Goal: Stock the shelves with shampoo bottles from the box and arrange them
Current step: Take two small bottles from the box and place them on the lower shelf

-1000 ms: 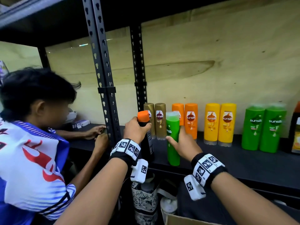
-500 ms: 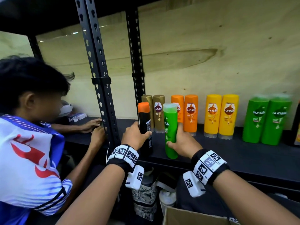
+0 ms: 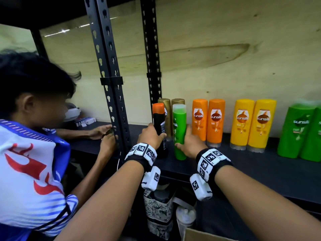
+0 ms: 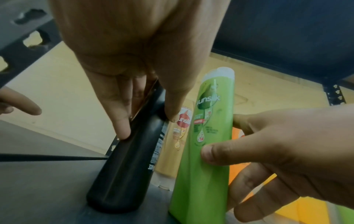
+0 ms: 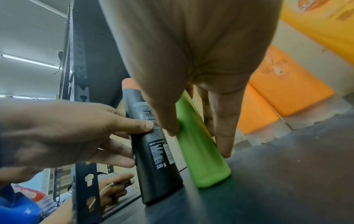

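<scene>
Right hand (image 5: 193, 72) grips green bottle (image 5: 203, 153) — left hand (image 5: 63, 130) holds black bottle (image 5: 155, 154).

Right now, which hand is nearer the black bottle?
Left. The left hand grips the black bottle; the right hand holds the slim green bottle beside it.

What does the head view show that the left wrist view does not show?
Only the head view: the yellow bottles, the box below the shelf, and another person.
Only the left wrist view: the front label of the green bottle.
Both: the left hand gripping the black bottle and the right hand gripping the green bottle, both upright on the shelf.
</scene>
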